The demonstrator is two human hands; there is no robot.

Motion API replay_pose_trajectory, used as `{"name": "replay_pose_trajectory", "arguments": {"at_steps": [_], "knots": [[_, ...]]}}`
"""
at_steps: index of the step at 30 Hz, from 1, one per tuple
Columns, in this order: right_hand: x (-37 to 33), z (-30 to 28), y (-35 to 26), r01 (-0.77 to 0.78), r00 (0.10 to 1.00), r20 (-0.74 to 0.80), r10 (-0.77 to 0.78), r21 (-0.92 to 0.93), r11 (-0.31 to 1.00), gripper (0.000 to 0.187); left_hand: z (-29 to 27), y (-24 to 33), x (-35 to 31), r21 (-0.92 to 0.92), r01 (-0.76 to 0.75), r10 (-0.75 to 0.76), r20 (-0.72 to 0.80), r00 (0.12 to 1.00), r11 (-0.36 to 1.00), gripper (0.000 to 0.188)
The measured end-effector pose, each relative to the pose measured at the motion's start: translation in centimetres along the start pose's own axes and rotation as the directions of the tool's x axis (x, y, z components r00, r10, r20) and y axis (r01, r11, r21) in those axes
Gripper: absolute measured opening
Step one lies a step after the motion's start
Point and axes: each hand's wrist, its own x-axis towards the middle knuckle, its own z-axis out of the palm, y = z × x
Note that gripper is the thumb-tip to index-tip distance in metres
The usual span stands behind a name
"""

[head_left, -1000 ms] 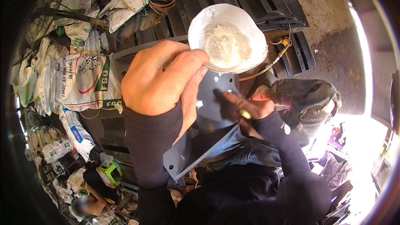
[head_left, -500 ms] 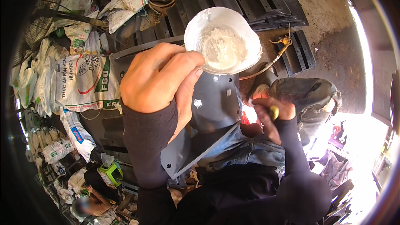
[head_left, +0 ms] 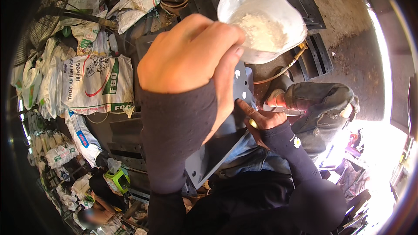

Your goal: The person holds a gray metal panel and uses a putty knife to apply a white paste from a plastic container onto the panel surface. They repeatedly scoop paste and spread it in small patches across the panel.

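Observation:
My left hand point(head_left: 187, 56) pinches the rim of a white cup point(head_left: 233, 2) between thumb and fingers, raised high in the upper middle. Pale, grainy paste point(head_left: 261, 32) lies in the bottom of it. Below, a dark grey panel with bolt holes point(head_left: 209, 165) rests over my lap, partly hidden by my left forearm. White dabs show on its face. My right hand point(head_left: 270, 119) is closed round a tool with a yellow-green handle end point(head_left: 253, 123), its index finger stretched along toward the panel. The tool's working end is hidden from view.
Stacked dark slotted panels point(head_left: 313, 8) lie at the back, with a hose point(head_left: 278, 70) and brass fitting near my foot. Printed white sacks point(head_left: 98, 80) pile up at left, below a fan point(head_left: 41, 15). A green stool point(head_left: 117, 178) and another person point(head_left: 102, 211) are lower left.
My left hand has moved up and to the right with the white cup. My right hand has shifted left with its tool, up to the panel's edge.

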Motion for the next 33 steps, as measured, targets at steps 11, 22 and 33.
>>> {"name": "replay_pose_trajectory", "arguments": {"at_steps": [11, 22, 33], "knots": [[1.2, -0.1, -1.4, -0.05, 0.997, 0.047, 0.053, -0.068, 0.996, 0.054, 0.3, -1.0, 2.5, -0.125, 0.125, -0.123, 0.03, 0.992, 0.984, 0.012], [5.5, 0.6, -2.6, -0.045, 0.997, 0.057, 0.058, -0.205, 0.978, 0.063, 1.3, 0.4, 1.8, -0.142, 0.095, -0.101, -0.034, 0.994, 0.985, 0.011], [7.1, -1.5, -1.1, -0.083, 0.995, 0.029, 0.093, -0.246, 0.966, 0.06, 1.4, 0.6, 1.9, -0.125, 0.097, -0.099, -0.013, 0.995, 0.987, 0.01]]}}
